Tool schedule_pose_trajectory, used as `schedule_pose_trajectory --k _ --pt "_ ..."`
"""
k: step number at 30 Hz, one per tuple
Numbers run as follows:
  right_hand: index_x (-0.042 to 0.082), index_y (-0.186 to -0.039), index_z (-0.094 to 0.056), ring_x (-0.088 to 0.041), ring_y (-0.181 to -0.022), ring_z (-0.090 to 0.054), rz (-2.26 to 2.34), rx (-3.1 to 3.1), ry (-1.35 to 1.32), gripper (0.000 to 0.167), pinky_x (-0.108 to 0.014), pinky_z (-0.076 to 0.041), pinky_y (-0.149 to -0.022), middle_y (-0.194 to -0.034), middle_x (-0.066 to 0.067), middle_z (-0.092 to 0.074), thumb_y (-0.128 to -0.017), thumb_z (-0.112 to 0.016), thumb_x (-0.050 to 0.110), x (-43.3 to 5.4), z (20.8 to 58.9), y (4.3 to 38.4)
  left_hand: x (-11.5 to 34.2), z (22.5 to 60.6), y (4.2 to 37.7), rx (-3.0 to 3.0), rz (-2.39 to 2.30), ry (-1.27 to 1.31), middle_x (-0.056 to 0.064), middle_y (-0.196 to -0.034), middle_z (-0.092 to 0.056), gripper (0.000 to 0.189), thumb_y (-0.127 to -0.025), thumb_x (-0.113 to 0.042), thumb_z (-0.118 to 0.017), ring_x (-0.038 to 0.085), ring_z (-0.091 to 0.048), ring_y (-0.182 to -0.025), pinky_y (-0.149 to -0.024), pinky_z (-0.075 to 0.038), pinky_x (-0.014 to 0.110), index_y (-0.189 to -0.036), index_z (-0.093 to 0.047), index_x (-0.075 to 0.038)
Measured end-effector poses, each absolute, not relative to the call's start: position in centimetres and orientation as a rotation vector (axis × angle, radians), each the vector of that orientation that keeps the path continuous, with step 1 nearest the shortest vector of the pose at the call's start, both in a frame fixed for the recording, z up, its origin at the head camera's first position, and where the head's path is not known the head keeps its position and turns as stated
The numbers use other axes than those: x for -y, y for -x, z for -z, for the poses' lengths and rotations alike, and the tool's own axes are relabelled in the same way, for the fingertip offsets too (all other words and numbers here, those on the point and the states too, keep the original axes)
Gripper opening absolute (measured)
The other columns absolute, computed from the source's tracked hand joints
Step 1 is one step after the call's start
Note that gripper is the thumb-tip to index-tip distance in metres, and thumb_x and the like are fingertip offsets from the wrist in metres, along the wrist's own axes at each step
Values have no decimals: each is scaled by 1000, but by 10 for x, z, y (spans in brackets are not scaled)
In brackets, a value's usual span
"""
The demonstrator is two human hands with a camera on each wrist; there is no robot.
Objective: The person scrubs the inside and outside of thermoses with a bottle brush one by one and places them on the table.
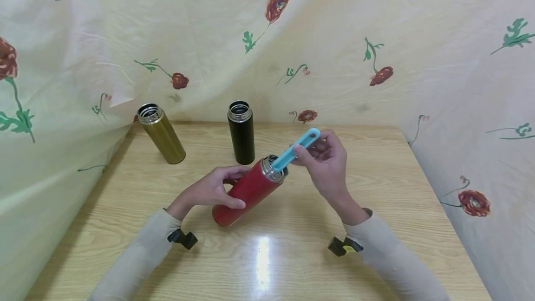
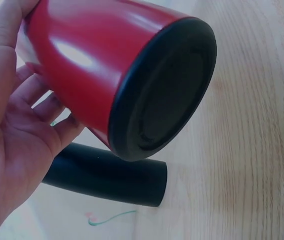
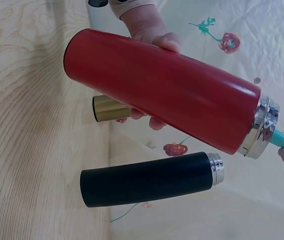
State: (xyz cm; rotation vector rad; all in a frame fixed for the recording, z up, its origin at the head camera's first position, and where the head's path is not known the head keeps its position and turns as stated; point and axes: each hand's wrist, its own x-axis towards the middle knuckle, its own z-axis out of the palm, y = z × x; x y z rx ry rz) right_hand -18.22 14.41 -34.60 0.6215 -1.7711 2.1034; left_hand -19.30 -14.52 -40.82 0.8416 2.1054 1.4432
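Observation:
My left hand [image 1: 219, 187] grips the body of a red flask [image 1: 252, 185], which is tilted with its steel mouth up to the right. In the left wrist view its black base [image 2: 164, 90] is raised off the table. My right hand [image 1: 328, 166] pinches a light-blue handle [image 1: 288, 154] with a hole at its top end, between thumb and fingers. The handle's lower part goes into the flask's mouth, and whatever is at that end is hidden inside.
A black flask [image 1: 242, 136] stands lidless behind the red one. Further left is a gold flask [image 1: 165, 138], lidless too. Flowered cloth [image 1: 234, 41] hangs behind and beside the wooden table [image 1: 355, 268].

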Motion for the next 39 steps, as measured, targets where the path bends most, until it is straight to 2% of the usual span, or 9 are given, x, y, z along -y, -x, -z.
schedule_pose_trajectory --k 5,13,20,30,34,39 --pt "-9 -102 -53 -19 -78 -76 -2114 1762 -569 19 -39 -62 -64 -90 -8 -75 -90 -68 -12 -144 345 181 146 407 192 -2128 -1435 -821 9 -134 -65 80 -83 -25 -85 27 -63 -118 -99 -52 55 -151 -46 -5" --pt "-11 -104 -53 -18 -77 -75 -2110 1767 -553 21 -39 -62 -65 -90 -8 -75 -90 -69 -10 -146 343 179 149 407 190 -2122 -1404 -797 5 -132 -67 78 -82 -23 -86 24 -64 -116 -98 -52 51 -149 -50 -8" --pt "-3 -106 -57 -19 -80 -76 -2113 1740 -593 20 -41 -62 -66 -91 -8 -76 -91 -67 -11 -154 337 182 152 407 189 -2113 -1386 -804 4 -130 -68 75 -82 -24 -86 23 -64 -115 -97 -52 52 -147 -53 -8" --pt "-3 -105 -59 -20 -78 -76 -2109 1697 -619 19 -40 -62 -66 -90 -10 -76 -90 -68 -11 -159 326 183 155 410 191 -2098 -1385 -828 5 -129 -68 75 -83 -26 -85 23 -64 -114 -96 -52 53 -147 -53 -7" --pt "-1 -104 -60 -19 -78 -76 -2116 1650 -632 20 -39 -62 -66 -89 -10 -75 -90 -67 -12 -162 320 184 156 411 191 -2098 -1383 -830 5 -129 -68 76 -81 -25 -86 23 -64 -113 -95 -53 53 -147 -52 -6" --pt "-3 -105 -60 -21 -78 -76 -2161 1587 -669 20 -40 -62 -68 -88 -13 -74 -90 -65 -14 -162 315 185 155 412 191 -2120 -1384 -842 4 -127 -69 77 -79 -23 -87 23 -65 -112 -95 -53 53 -145 -52 -5"
